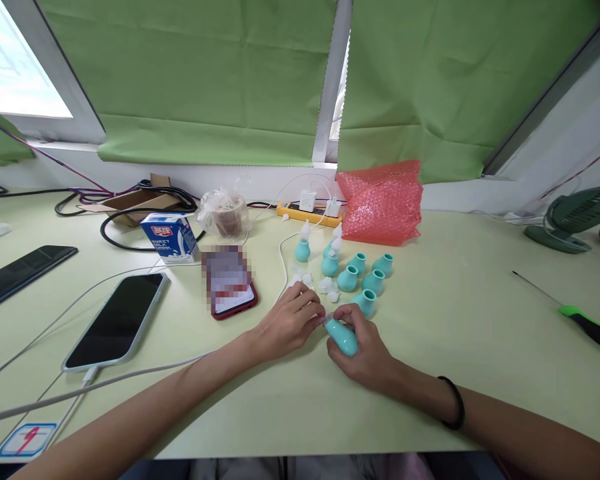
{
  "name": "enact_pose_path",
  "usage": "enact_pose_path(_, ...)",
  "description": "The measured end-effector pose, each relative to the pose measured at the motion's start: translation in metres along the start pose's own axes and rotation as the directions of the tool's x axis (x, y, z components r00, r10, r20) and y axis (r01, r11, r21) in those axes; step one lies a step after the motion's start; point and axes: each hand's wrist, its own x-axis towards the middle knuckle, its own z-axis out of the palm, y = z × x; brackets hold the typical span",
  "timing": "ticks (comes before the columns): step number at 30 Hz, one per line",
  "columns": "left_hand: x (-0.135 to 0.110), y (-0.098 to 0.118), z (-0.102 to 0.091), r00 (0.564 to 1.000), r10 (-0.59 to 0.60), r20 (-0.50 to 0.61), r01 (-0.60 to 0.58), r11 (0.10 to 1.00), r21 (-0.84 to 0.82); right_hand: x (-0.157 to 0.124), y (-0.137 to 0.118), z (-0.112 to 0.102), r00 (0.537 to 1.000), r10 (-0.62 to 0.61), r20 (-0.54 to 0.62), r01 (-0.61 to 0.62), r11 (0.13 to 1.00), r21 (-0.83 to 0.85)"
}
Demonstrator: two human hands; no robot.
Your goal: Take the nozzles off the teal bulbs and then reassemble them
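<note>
My right hand (pixel 371 350) is wrapped round a teal rubber squeeze bulb (pixel 342 337), held tilted with its neck toward the left. At that neck, the fingers of my left hand (pixel 294 321) pinch a small translucent plastic piece (pixel 329 318), mostly hidden by the fingertips. Just beyond the hands stand several open-necked teal bulbs (pixel 373 281). Behind these, a bulb with a clear pointed tip (pixel 303 244) stands upright, with others like it to its right. Small clear plastic parts (pixel 329 287) lie loose beyond my left hand.
A red-cased phone (pixel 237 303), a white-cased phone (pixel 117 320) and a milk carton (pixel 173 239) occupy the left. Cables cross under my left forearm. Behind are a yellow power strip (pixel 293 213) and red bubble wrap (pixel 383 207). A screwdriver (pixel 580 319) and green fan (pixel 575 217) are right.
</note>
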Motion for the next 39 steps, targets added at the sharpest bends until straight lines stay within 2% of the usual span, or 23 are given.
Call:
enact_pose_path(3,0.001,0.001,0.001,0.998,-0.036,0.060,0.035,0.999,0.021,0.000,0.001,0.000,1.000,-0.011,0.004,0.011,1.000,-0.016)
enact_pose_path(5,0.000,0.000,0.002,0.997,-0.046,0.062,0.044,0.999,0.029,0.001,0.001,-0.001,1.000,-0.004,0.008,0.004,1.000,0.000)
enact_pose_path(10,-0.003,-0.004,0.001,0.988,-0.118,-0.095,0.114,0.992,-0.052,0.002,-0.001,-0.003,0.998,0.042,0.054,-0.047,0.994,0.096)
enact_pose_path(12,-0.004,-0.005,-0.001,0.988,-0.114,-0.104,0.104,0.990,-0.098,0.003,-0.001,-0.003,0.997,0.041,0.058,-0.048,0.990,0.133)
enact_pose_path(15,-0.003,-0.006,-0.001,0.993,-0.088,-0.076,0.075,0.984,-0.163,0.003,-0.001,-0.004,0.997,0.028,0.074,-0.041,0.982,0.184)
enact_pose_path(20,0.001,-0.012,-0.001,0.995,-0.098,0.009,0.095,0.943,-0.319,0.002,-0.004,-0.005,0.993,0.030,0.113,-0.057,0.969,0.239)
enact_pose_path(27,0.004,-0.014,-0.009,0.991,-0.069,0.118,0.107,0.929,-0.355,0.000,-0.004,-0.005,0.991,0.030,0.129,-0.062,0.965,0.255)
enact_pose_path(32,0.004,-0.015,-0.011,0.980,-0.094,0.174,0.158,0.899,-0.407,-0.001,-0.002,-0.006,0.991,0.031,0.129,-0.064,0.964,0.258)
enact_pose_path(35,0.005,-0.014,-0.013,0.977,-0.078,0.197,0.150,0.911,-0.383,-0.001,-0.002,-0.006,0.991,0.038,0.129,-0.071,0.964,0.257)
enact_pose_path(39,0.004,-0.009,-0.011,0.982,-0.022,0.187,0.067,0.970,-0.234,0.001,-0.004,-0.008,0.992,0.053,0.119,-0.085,0.953,0.291)
